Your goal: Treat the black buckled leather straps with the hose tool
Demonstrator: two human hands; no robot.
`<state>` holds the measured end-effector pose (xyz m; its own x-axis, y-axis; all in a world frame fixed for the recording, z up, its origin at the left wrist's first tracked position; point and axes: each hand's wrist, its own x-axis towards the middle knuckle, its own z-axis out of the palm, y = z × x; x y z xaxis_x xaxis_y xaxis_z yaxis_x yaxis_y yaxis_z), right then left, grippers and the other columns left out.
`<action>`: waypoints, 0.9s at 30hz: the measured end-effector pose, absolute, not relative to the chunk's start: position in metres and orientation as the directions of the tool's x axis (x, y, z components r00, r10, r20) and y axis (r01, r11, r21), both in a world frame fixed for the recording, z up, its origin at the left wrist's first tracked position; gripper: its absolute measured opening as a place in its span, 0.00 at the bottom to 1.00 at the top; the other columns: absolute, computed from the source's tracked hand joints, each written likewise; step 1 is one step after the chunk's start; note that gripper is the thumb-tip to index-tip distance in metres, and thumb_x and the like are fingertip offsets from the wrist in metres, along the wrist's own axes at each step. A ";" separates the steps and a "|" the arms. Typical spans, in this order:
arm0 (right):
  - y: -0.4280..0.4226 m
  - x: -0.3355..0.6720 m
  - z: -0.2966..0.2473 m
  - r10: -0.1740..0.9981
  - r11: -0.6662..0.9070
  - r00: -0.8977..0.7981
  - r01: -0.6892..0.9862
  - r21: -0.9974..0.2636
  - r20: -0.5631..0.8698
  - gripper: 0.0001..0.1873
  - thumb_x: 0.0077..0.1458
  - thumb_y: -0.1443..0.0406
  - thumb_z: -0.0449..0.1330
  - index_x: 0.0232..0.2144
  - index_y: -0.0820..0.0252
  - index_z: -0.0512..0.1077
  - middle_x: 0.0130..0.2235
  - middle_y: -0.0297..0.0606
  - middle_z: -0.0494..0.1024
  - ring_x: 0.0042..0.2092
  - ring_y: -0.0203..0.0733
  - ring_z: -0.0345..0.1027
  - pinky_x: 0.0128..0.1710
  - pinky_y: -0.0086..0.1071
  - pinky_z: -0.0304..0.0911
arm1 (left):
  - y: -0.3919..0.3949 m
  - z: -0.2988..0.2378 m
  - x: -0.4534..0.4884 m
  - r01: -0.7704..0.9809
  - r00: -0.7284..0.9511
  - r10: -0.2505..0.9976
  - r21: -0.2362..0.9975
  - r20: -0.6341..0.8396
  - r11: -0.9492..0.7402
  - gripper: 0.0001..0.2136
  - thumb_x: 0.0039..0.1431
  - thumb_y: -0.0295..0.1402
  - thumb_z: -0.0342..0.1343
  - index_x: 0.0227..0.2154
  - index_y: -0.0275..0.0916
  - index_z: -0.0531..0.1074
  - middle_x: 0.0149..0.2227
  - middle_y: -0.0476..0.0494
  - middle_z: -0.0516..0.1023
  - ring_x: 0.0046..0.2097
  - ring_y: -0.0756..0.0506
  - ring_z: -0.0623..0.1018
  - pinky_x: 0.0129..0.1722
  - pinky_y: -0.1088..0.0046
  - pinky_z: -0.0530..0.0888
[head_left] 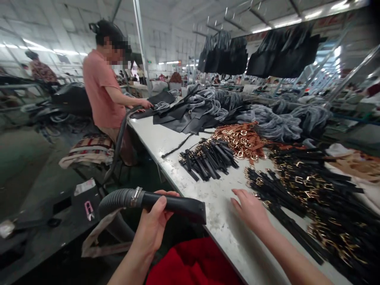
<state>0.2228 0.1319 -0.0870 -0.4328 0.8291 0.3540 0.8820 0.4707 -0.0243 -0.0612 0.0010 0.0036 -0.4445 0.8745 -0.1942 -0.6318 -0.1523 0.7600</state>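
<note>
Left hand [152, 227] grips a smooth black plastic nozzle [175, 206] on a ribbed grey hose [115, 200], held level at the white table's [213, 198] near edge, mouth towards the tabletop. Right hand [251, 209] rests open, palm down, just beside long black straps [311, 194] with gold buckles. Beyond, short black straps [208, 158] and tan straps [242, 138] lie sorted by colour. Farther along, a person in pink [101, 91] works.

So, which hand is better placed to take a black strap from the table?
Right. The right hand lies empty on the table beside the black straps; the left hand grips the hose nozzle.
</note>
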 end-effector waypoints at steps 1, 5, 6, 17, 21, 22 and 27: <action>0.140 0.198 -0.083 0.825 0.497 -0.455 0.866 -0.049 0.336 0.17 0.61 0.64 0.48 0.47 0.65 0.69 0.44 0.47 0.76 0.44 0.49 0.70 0.44 0.40 0.63 | 0.003 0.003 -0.066 -0.632 -0.453 0.869 0.759 -0.198 -0.157 0.14 0.43 0.36 0.67 0.33 0.40 0.73 0.34 0.44 0.81 0.41 0.41 0.80 0.44 0.60 0.75; 0.172 0.114 -0.069 0.780 0.599 -0.562 0.798 -0.069 0.276 0.17 0.59 0.66 0.49 0.49 0.62 0.68 0.47 0.46 0.74 0.46 0.47 0.68 0.45 0.37 0.61 | 0.008 -0.001 -0.081 -0.622 -0.506 0.826 0.768 -0.247 -0.152 0.14 0.42 0.37 0.68 0.33 0.40 0.74 0.34 0.44 0.81 0.41 0.40 0.80 0.46 0.59 0.75; 0.180 0.097 -0.066 0.766 0.620 -0.589 0.783 -0.054 0.260 0.17 0.59 0.67 0.50 0.49 0.62 0.68 0.48 0.47 0.74 0.46 0.47 0.68 0.45 0.37 0.60 | 0.010 -0.001 -0.084 -0.615 -0.524 0.811 0.775 -0.261 -0.148 0.14 0.41 0.38 0.68 0.32 0.40 0.74 0.33 0.44 0.81 0.41 0.40 0.80 0.46 0.59 0.74; 0.235 0.030 -0.080 0.790 0.577 -0.571 0.816 0.046 0.221 0.20 0.60 0.64 0.48 0.53 0.58 0.67 0.48 0.47 0.73 0.45 0.49 0.64 0.40 0.39 0.56 | 0.015 -0.003 -0.110 -0.557 -0.643 0.679 0.825 -0.354 -0.097 0.18 0.36 0.44 0.68 0.31 0.45 0.74 0.33 0.46 0.82 0.43 0.35 0.79 0.45 0.55 0.75; 0.225 0.073 -0.090 0.736 0.641 -0.631 0.766 0.046 0.243 0.20 0.61 0.64 0.48 0.53 0.57 0.68 0.51 0.46 0.72 0.46 0.49 0.64 0.43 0.40 0.57 | 0.013 -0.006 -0.113 -0.584 -0.626 0.685 0.806 -0.372 -0.097 0.18 0.34 0.43 0.69 0.30 0.44 0.74 0.32 0.46 0.81 0.42 0.34 0.79 0.45 0.54 0.75; 0.222 0.087 -0.092 0.710 0.671 -0.660 0.740 0.046 0.244 0.20 0.61 0.64 0.48 0.53 0.57 0.68 0.52 0.46 0.72 0.46 0.49 0.64 0.44 0.40 0.58 | 0.012 -0.006 -0.113 -0.590 -0.617 0.692 0.802 -0.374 -0.092 0.18 0.34 0.43 0.70 0.30 0.44 0.74 0.32 0.46 0.81 0.42 0.35 0.79 0.44 0.55 0.75; 0.206 0.154 -0.096 0.638 0.740 -0.724 0.671 0.054 0.263 0.20 0.60 0.66 0.49 0.52 0.57 0.69 0.51 0.44 0.73 0.49 0.47 0.65 0.48 0.40 0.59 | 0.003 -0.006 -0.114 -0.604 -0.583 0.726 0.792 -0.365 -0.086 0.17 0.36 0.42 0.70 0.30 0.42 0.74 0.32 0.45 0.81 0.42 0.36 0.79 0.45 0.56 0.75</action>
